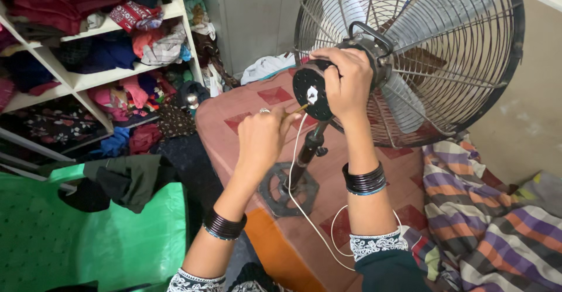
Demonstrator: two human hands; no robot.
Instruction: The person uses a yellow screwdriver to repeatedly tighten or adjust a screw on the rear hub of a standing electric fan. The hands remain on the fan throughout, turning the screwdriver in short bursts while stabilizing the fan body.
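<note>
Gripping round black motor housing (313, 90) w/ right hand (347, 81); left hand (260, 137) pinches thin tool.

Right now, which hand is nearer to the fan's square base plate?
Left. The left hand hangs just above the base plate, holding a thin tool; the right hand is higher, gripping the motor housing.

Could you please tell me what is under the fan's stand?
The stand's square base sits on a red patterned bedcover, with a white cord trailing past. What lies beneath the base is hidden.

Black pedestal fan (410, 52) upright on bed, motor-back gripped.
</note>
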